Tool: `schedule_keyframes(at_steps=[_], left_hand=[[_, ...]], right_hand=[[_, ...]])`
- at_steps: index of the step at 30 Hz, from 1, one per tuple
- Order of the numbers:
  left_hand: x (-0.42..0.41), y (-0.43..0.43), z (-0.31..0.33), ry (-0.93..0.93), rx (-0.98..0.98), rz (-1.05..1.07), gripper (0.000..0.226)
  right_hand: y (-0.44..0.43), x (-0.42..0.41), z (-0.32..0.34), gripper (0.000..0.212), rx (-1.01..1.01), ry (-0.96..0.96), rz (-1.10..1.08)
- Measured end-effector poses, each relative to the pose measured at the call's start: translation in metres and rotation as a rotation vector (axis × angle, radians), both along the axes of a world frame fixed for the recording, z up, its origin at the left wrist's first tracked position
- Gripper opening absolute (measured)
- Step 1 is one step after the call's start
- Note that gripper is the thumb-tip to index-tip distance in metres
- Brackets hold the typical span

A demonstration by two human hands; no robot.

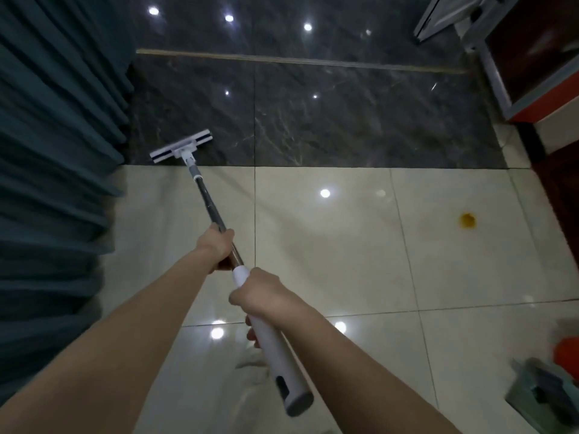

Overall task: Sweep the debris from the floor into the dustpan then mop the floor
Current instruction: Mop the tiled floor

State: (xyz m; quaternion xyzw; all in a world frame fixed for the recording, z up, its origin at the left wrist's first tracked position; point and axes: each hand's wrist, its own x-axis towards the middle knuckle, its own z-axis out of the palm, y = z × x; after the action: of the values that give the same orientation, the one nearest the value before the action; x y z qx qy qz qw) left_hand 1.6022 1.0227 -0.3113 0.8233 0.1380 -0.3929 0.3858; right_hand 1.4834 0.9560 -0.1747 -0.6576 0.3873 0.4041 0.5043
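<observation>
Gripping mop (205, 195), L hand (216, 245), R hand (260, 296), near curtain (56, 136).

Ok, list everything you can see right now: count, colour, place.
mop: one, white head with dark stripes, head on the dark tiles beside the curtain
curtain: one, teal, left edge
dark tiles: several, grey marble, far floor
pale tiles: several, cream, near floor
stain: one, yellow-brown, pale tile at right
dustpan: one, grey-green, bottom right, blurred
orange object: one, bottom right, too blurred to identify
cabinet: one, red-brown with pale frame, top right
left hand: fingers grip the mop's metal shaft
right hand: fingers grip its white handle
</observation>
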Motion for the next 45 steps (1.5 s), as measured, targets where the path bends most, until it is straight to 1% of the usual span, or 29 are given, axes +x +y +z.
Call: schedule_keyframes(at_steps=[1, 3, 5, 6, 7, 8, 11, 13, 15, 17, 19, 24, 27, 29, 33, 36, 40, 45], left_hand=[[0.015, 0.004, -0.004, -0.011, -0.007, 0.036, 0.026], [0.036, 0.014, -0.010, -0.029, -0.021, 0.107, 0.031], [0.041, 0.021, -0.015, -0.004, -0.045, 0.143, 0.051], [0.038, 0.022, -0.017, 0.020, -0.059, 0.154, 0.059], [0.031, 0.023, -0.019, 0.042, -0.075, 0.170, 0.061], [0.022, 0.021, -0.021, 0.062, -0.089, 0.190, 0.058], [-0.008, 0.005, -0.022, 0.091, -0.113, 0.197, 0.039], [-0.032, -0.010, -0.019, 0.105, -0.146, 0.206, 0.032], [-0.062, -0.029, -0.013, 0.107, -0.166, 0.190, 0.031], [-0.101, -0.048, -0.007, 0.068, -0.145, 0.132, 0.032], [-0.147, -0.064, 0.001, 0.034, -0.120, 0.059, 0.033], [-0.291, -0.079, 0.017, -0.012, 0.008, -0.159, 0.036], [-0.389, -0.085, 0.020, -0.009, 0.010, -0.261, 0.035], [-0.458, -0.088, 0.023, 0.003, -0.001, -0.302, 0.036], [-0.593, -0.091, 0.028, 0.078, -0.041, -0.436, 0.042], [-0.680, -0.087, 0.034, 0.115, -0.032, -0.542, 0.046], [-0.762, -0.071, 0.041, 0.140, -0.004, -0.698, 0.052], [-0.813, -0.025, 0.044, 0.136, 0.015, -0.834, 0.050]], right_hand=[[0.005, 0.013, -0.004, 0.026, 0.020, 0.009, -0.037], [0.013, 0.033, -0.012, 0.019, 0.060, -0.007, -0.070], [0.017, 0.035, -0.017, 0.016, 0.086, -0.028, -0.091], [0.019, 0.030, -0.019, 0.015, 0.102, -0.030, -0.099], [0.019, 0.022, -0.021, 0.015, 0.111, -0.030, -0.107], [0.017, 0.013, -0.022, 0.017, 0.110, -0.031, -0.117], [0.004, -0.018, -0.023, 0.026, 0.053, -0.033, -0.125], [-0.010, -0.042, -0.018, 0.023, 0.010, -0.036, -0.132], [-0.027, -0.075, -0.013, 0.018, -0.015, -0.050, -0.150], [-0.044, -0.116, -0.006, 0.015, -0.047, -0.064, -0.165], [-0.055, -0.165, 0.002, 0.018, -0.072, -0.073, -0.190], [-0.058, -0.315, 0.010, 0.023, -0.075, -0.063, -0.261], [-0.054, -0.417, 0.006, 0.033, -0.088, -0.054, -0.298], [-0.051, -0.487, 0.005, 0.036, -0.100, -0.041, -0.326], [-0.037, -0.628, 0.012, 0.027, -0.080, 0.002, -0.492], [-0.016, -0.714, 0.022, 0.024, -0.087, 0.025, -0.615], [0.022, -0.790, 0.035, 0.026, -0.096, 0.047, -0.719], [0.097, -0.834, 0.033, 0.025, -0.108, 0.053, -0.921]])
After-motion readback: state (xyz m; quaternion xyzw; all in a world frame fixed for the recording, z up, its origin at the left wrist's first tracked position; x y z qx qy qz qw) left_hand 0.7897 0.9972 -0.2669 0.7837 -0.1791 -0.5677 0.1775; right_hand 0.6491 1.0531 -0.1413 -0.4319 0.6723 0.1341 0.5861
